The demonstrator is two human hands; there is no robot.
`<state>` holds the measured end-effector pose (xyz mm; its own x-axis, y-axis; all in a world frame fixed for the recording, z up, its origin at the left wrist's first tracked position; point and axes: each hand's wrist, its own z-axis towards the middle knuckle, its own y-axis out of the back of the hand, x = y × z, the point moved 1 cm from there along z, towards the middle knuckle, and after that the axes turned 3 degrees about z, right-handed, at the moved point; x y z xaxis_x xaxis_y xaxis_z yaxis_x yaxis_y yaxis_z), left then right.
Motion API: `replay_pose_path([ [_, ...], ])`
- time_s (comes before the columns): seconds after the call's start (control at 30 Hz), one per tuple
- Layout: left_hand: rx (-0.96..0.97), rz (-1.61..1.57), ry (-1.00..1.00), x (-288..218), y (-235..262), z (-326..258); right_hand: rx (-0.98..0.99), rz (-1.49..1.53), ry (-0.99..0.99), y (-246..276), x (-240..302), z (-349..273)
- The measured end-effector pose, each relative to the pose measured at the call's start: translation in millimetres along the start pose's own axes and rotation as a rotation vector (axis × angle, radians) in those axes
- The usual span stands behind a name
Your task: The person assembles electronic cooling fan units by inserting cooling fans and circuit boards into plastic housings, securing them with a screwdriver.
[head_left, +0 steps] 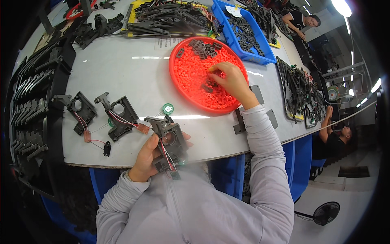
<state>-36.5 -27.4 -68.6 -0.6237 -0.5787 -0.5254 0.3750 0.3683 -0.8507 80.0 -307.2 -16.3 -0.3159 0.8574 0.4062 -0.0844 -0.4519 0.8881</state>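
Observation:
My left hand (147,156) is closed round a dark grey plastic housing (170,140) with a round hole, red and white wires and a small circuit board hanging from it. Over a round red tray (174,77) my right hand (229,79) pinches with thumb and forefinger among small red plastic pieces (191,77); what is between the fingertips is too small to make out. Dark grey small parts (202,48) lie on the red pieces at the tray's far side. Two similar wired housings (122,116) (82,112) rest on the table to the left.
A blue bin (266,60) of small dark parts stands behind the tray. Long dark parts (166,20) are heaped at the back, more (296,91) at the right. A black rack (57,65) borders the left. Flat grey plates (256,95) lie by my right wrist. Two people sit farther right.

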Motion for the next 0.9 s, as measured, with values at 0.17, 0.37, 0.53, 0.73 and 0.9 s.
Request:
replay_pose_path([
  [0.17, 0.001, -0.001, 0.011, 1, 1, 0, -0.071, 0.248, -0.09, 5, 4, -16],
  [0.37, 0.035, -0.021, 0.002, 1, 1, 0, -0.091, 0.472, -0.177, -11, 2, -27],
  [0.53, 0.023, -0.014, 0.001, 1, 1, 0, -0.114, 0.472, -0.177, -12, 4, -28],
  [0.73, 0.034, -0.016, -0.006, 0, 1, 0, -0.043, 0.234, -0.106, -1, 7, -31],
  [0.9, 0.024, -0.013, -0.003, 0, 0, 0, 0.026, 0.107, -0.064, 5, 10, -31],
])
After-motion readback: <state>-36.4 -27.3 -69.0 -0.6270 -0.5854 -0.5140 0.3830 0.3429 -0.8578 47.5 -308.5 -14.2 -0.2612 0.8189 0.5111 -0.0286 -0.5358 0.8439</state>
